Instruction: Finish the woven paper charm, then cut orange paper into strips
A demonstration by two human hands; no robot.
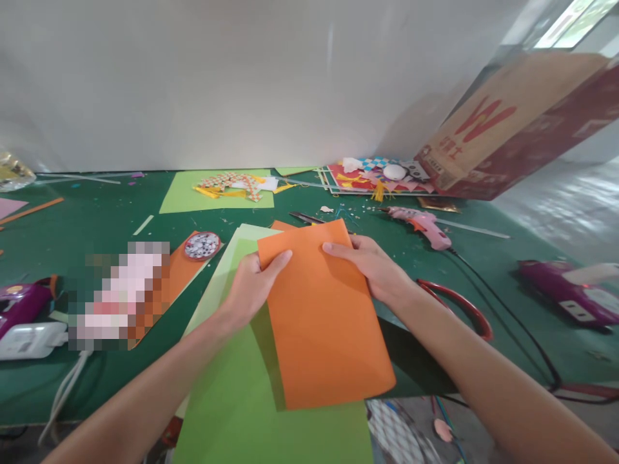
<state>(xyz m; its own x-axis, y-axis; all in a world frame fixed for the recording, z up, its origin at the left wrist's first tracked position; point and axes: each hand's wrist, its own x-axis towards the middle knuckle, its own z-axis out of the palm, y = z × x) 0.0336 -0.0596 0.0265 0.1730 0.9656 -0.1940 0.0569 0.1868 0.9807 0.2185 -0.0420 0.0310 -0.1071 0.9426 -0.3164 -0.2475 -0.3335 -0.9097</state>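
Note:
A sheet of orange paper (329,322) is held up between my two hands, tilted toward me. My left hand (254,283) pinches its upper left edge, thumb on the front face. On the upper right edge, my right hand (374,264) grips it the same way, with the fingers behind and hidden. Beneath it lies a larger sheet of green paper (227,399), hanging over the table's front edge, with a paler green sheet (249,233) partly under that. Scissors with red handles (459,303) lie beside my right forearm, and dark blades (304,217) show beyond the orange sheet.
A pink glue gun (425,227) with a black cord lies at the right. Purple power strips (570,290) sit at both sides. A round dish of googly eyes (202,246) rests on orange paper at the left. Paper crafts (232,185) and a tilted paper bag (507,129) stand toward the back.

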